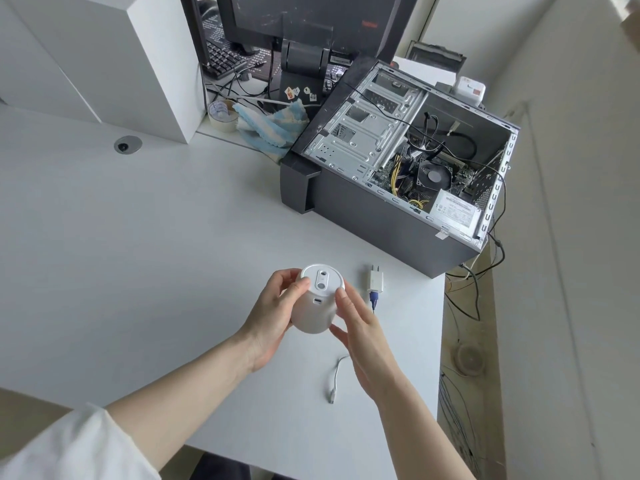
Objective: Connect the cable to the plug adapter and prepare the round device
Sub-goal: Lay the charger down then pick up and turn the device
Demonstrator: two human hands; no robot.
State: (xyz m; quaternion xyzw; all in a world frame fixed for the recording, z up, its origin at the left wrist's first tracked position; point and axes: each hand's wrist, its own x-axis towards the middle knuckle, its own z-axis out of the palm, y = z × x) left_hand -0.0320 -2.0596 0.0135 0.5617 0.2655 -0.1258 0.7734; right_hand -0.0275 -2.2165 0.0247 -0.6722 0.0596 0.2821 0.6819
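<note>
I hold the white round device [317,308] above the table with both hands, its flat base turned up and away from me, and a small port showing on its side. My left hand [273,317] grips its left side, thumb on the base rim. My right hand [360,327] grips its right side. The white plug adapter [374,280] lies on the table just right of the device, with a blue connector plugged into its near end. The white cable [335,379] runs under my right hand, and its free end lies on the table near me.
An open grey computer case [398,174] lies on its side at the back right of the white table [156,254]. Behind it stand a monitor [311,26], a keyboard, a tape roll [221,116] and a blue cloth [270,128]. The table's right edge drops to loose wires on the floor.
</note>
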